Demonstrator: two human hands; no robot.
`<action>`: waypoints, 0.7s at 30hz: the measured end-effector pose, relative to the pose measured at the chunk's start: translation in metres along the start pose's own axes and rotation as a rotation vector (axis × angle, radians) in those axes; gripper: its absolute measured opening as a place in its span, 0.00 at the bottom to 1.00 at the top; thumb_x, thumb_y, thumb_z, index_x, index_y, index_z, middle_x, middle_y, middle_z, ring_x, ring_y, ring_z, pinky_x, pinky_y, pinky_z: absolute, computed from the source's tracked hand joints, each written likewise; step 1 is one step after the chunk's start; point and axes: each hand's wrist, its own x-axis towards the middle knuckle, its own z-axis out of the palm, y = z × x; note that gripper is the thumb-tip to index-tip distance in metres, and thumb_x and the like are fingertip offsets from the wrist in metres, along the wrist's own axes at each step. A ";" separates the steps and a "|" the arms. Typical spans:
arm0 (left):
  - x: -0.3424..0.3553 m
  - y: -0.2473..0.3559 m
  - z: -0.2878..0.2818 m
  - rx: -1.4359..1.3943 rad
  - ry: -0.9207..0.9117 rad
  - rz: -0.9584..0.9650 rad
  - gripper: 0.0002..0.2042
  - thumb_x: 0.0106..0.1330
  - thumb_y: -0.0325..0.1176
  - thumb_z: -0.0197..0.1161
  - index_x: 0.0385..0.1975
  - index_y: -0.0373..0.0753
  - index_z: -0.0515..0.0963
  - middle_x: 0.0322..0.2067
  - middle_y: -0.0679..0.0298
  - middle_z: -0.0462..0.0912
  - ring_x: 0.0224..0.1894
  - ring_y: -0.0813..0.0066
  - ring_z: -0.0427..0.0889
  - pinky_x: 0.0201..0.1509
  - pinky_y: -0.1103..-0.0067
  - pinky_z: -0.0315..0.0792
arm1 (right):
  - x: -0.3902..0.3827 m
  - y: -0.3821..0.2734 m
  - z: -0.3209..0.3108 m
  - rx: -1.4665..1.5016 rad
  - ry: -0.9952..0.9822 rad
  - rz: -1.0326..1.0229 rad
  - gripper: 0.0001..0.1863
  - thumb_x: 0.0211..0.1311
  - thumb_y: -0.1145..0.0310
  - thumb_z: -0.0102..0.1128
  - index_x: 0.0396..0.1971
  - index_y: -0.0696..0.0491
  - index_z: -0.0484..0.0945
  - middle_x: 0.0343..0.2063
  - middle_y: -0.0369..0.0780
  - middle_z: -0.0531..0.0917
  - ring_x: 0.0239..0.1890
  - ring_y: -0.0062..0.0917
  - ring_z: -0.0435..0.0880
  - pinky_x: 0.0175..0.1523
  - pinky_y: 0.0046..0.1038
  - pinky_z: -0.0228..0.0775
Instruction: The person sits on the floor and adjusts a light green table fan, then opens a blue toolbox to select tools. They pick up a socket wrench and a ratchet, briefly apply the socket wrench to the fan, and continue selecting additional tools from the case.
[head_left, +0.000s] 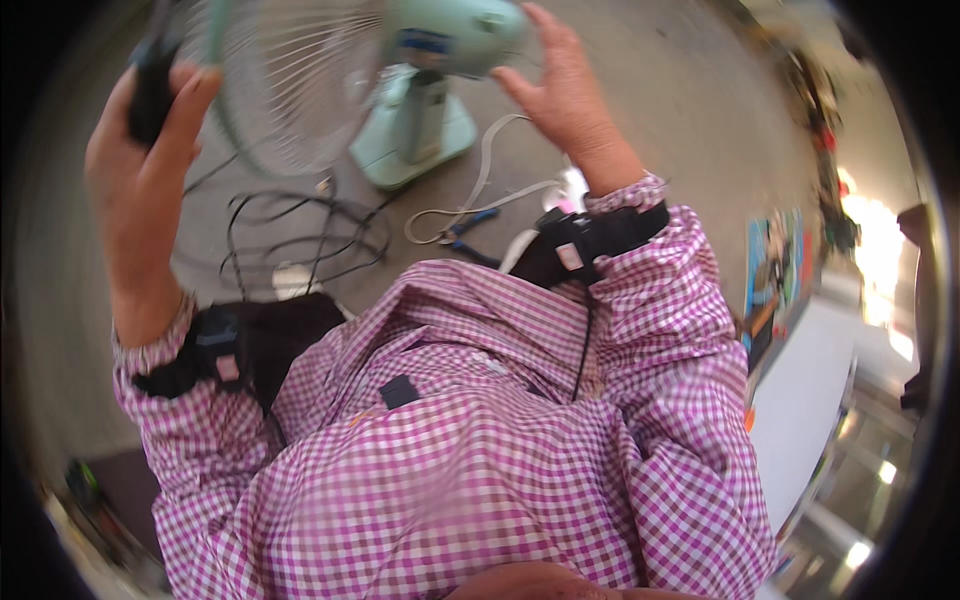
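Observation:
My left hand (150,180), at the upper left, is closed around a black-handled tool (150,90) whose far end is blurred. A pale green table fan (410,145) stands on the grey floor, its wire guard (300,75) beside that hand. My right hand (570,120) has thumb and fingers spread at the back of the fan's motor housing (450,35); whether it touches cannot be told. Below the fan lie a looped black cable (310,240), a pale cord (480,175) and blue-handled pliers (470,235).
A colourful flat item (775,255) lies at the right, near a long white board (795,410). Assorted objects line the right edge. A dark mat (120,490) is at the lower left. My checked sleeves and lap fill the lower middle.

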 end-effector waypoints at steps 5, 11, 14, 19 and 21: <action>-0.094 0.028 0.133 -0.257 -0.469 -0.104 0.04 0.66 0.29 0.62 0.34 0.37 0.76 0.25 0.73 0.74 0.20 0.91 0.66 0.21 0.90 0.59 | -0.156 0.056 -0.095 0.299 0.030 0.151 0.24 0.53 0.68 0.68 0.51 0.53 0.75 0.50 0.43 0.78 0.55 0.35 0.76 0.61 0.32 0.64; -0.250 0.092 0.181 -0.224 -0.745 -0.221 0.03 0.67 0.28 0.59 0.34 0.37 0.76 0.24 0.72 0.74 0.19 0.90 0.65 0.21 0.89 0.58 | -0.456 0.042 -0.267 0.566 0.352 0.720 0.15 0.62 0.74 0.59 0.49 0.55 0.77 0.47 0.35 0.81 0.50 0.23 0.79 0.58 0.25 0.67; -0.320 0.139 0.196 -0.326 -0.849 -0.093 0.05 0.68 0.31 0.59 0.37 0.37 0.77 0.25 0.71 0.75 0.18 0.90 0.64 0.21 0.89 0.57 | -0.612 0.007 -0.370 0.475 0.581 0.949 0.12 0.66 0.73 0.54 0.48 0.57 0.76 0.47 0.37 0.82 0.50 0.22 0.79 0.56 0.24 0.69; -0.426 0.252 0.236 -0.236 -1.098 -0.069 0.06 0.68 0.32 0.59 0.38 0.37 0.76 0.23 0.72 0.73 0.18 0.90 0.64 0.21 0.88 0.57 | -0.783 -0.119 -0.439 0.439 0.918 1.225 0.11 0.67 0.73 0.51 0.47 0.58 0.76 0.46 0.39 0.82 0.48 0.21 0.80 0.53 0.23 0.71; -0.455 0.301 0.256 -0.285 -1.364 0.039 0.06 0.66 0.30 0.59 0.39 0.36 0.76 0.26 0.71 0.74 0.20 0.90 0.65 0.21 0.88 0.57 | -0.791 -0.159 -0.422 0.452 0.954 1.356 0.11 0.68 0.73 0.51 0.48 0.58 0.76 0.45 0.39 0.82 0.47 0.22 0.81 0.52 0.24 0.72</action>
